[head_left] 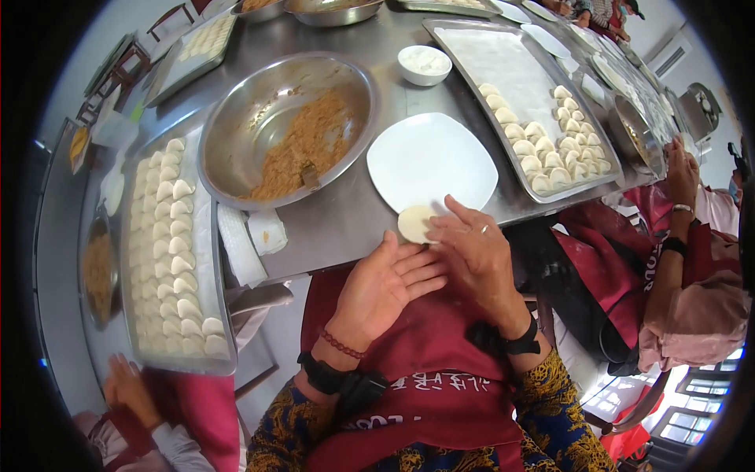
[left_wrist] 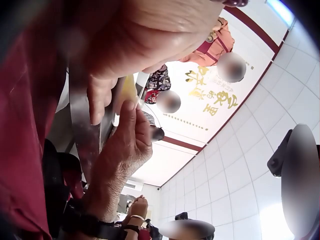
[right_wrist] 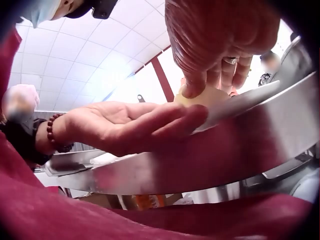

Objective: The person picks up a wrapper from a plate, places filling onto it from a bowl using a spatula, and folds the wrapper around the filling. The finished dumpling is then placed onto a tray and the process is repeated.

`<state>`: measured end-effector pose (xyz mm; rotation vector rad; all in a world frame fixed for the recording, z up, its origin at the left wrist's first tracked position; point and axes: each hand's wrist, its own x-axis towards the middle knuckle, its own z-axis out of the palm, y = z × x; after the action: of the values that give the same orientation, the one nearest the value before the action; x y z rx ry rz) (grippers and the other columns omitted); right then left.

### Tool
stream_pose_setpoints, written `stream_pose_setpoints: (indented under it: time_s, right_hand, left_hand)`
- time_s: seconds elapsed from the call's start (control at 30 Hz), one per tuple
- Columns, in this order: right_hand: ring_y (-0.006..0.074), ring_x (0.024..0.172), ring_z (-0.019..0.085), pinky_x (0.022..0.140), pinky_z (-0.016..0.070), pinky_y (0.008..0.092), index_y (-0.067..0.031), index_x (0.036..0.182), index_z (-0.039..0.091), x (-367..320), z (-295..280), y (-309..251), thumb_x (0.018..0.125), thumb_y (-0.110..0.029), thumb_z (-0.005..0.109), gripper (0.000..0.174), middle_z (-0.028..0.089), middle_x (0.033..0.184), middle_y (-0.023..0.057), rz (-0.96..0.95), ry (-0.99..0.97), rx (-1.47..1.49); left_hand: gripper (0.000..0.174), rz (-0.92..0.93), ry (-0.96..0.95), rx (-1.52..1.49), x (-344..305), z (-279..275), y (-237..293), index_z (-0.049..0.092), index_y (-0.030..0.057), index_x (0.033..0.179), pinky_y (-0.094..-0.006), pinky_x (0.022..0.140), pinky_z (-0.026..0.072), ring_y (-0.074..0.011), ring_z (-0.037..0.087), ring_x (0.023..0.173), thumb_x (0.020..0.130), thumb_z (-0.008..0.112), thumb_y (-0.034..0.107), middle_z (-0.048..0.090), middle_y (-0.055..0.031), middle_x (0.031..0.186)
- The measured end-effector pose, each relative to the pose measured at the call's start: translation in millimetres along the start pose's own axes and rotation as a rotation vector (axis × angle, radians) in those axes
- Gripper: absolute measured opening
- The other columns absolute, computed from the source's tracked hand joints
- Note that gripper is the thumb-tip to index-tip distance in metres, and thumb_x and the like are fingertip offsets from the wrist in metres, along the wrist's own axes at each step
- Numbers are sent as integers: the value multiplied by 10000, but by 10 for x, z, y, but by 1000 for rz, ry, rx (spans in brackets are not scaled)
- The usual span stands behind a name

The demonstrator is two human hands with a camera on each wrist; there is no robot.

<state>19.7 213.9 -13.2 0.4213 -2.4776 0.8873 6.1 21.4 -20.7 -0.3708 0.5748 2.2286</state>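
A round, pale dough wrapper (head_left: pixel 416 223) is held at the near edge of a white square plate (head_left: pixel 432 161). The right hand (head_left: pixel 481 256) pinches its right side between thumb and fingers; in the right wrist view the thumb lies on the wrapper (right_wrist: pixel 202 96). Palm up, the left hand (head_left: pixel 385 287) is just below and left of the wrapper, its fingers extended and holding nothing. In the left wrist view the right hand (left_wrist: pixel 122 150) grips the yellowish wrapper (left_wrist: pixel 128 90) beside the left fingers.
A steel bowl (head_left: pixel 212 157) of orange-brown filling with a utensil stands left of the plate. Trays of folded dumplings lie at left (head_left: pixel 224 315) and right (head_left: pixel 609 179). A white bowl (head_left: pixel 425 65) is behind the plate. Other people sit at both sides.
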Motion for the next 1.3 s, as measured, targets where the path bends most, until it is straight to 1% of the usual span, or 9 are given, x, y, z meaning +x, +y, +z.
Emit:
stream_pose_setpoints:
  time_s: [0.17,0.23,0.37,0.47,0.67,0.77,1.0,1.1,1.3]
  right_hand:
    - [332,1279,600,967,493,431,-86,999,729,-80,-23,-299,766,-37,796,248,732,1154,77,-144,-140,-16]
    - [338,1290,591,982,487,433,-84,1028,732,-71,-38,-385,784,-78,798,253,722,1188,89,-170,-168,-9]
    - [345,1327,560,1055,453,430,-63,1103,729,-25,-4,-448,821,-140,800,301,705,1241,128,86,-64,70]
    - [382,1355,519,1050,451,449,-38,1019,724,11,94,-474,827,-116,797,220,683,1257,176,271,-42,266]
    - [371,1382,493,1064,444,432,-33,943,737,178,321,-608,846,-93,775,120,677,1271,194,370,-153,564]
    - [329,1434,434,1125,393,423,-41,977,743,335,327,-653,838,-61,789,148,655,1334,154,275,-216,411]
    - [335,1408,470,1091,422,428,-91,1159,710,897,370,-619,800,-208,838,399,711,1227,100,32,0,135]
    - [336,1383,496,1069,432,431,-101,1146,720,1073,490,-631,806,-229,831,380,727,1176,88,-34,-173,134]
    - [338,1279,578,1027,460,445,-86,1050,740,1324,677,-592,821,-229,809,278,730,1125,113,-214,-221,66]
  left_hand:
    - [471,104,-74,-157,-26,-101,-16,425,-36,1399,-511,1078,469,-331,591,1217,1079,469,306,555,-212,1340]
    - [375,224,-85,49,-133,-100,21,466,-30,1366,-485,1047,496,-290,604,1207,1072,478,202,587,-180,1316]
    - [326,361,25,74,-320,16,110,490,-39,1345,-465,1033,507,-289,611,1194,1059,477,118,605,-177,1291]
    - [330,356,-19,87,-449,44,162,490,-45,1348,-452,1043,498,-278,607,1200,1051,489,98,603,-169,1298]
    - [354,421,50,106,-576,-7,187,487,-74,1345,-464,1107,437,-313,566,1250,1051,462,121,586,-199,1320]
    - [366,451,18,58,-626,-73,262,460,-65,1367,-469,1075,476,-291,584,1234,1054,490,122,570,-191,1342]
    - [345,554,58,2,-786,-112,471,457,-106,1330,-553,1074,472,-433,575,1239,1050,458,95,576,-251,1308]
    - [341,559,81,-11,-814,-163,520,467,-113,1311,-547,1070,475,-450,581,1229,1049,458,104,587,-263,1286]
    - [335,565,90,-82,-823,-269,563,481,-116,1287,-546,1069,476,-458,584,1223,1048,462,118,595,-271,1263]
